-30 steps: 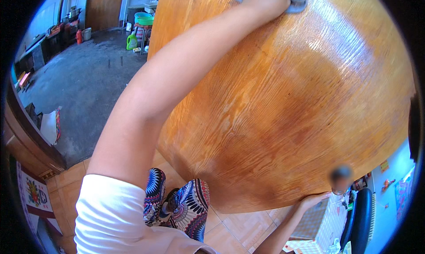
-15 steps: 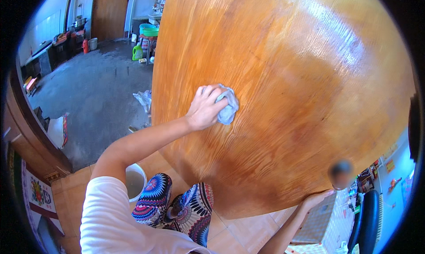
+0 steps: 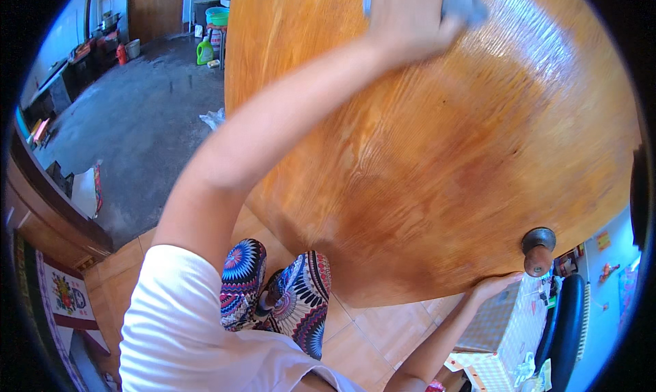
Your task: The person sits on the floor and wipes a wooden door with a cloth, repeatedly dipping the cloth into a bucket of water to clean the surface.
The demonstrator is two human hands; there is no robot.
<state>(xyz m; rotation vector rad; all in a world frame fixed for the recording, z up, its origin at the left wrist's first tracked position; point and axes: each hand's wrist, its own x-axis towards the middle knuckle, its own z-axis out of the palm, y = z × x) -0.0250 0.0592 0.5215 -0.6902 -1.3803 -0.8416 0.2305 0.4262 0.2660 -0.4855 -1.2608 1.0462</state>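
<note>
Bluish-grey cloth (image 3: pixel 466 5), against glossy brown wooden panel (image 3: pixel 424 166)

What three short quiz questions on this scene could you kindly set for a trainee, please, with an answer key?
1. What colour is the cloth that the left hand holds?
A) red
B) greyish blue
C) yellow
2. True or false: the right hand is at the edge of the wooden panel.
3. Fill in: the green bottle on the floor shows toward the ____ side of the picture.

Key:
1. B, greyish blue.
2. True.
3. left
</note>
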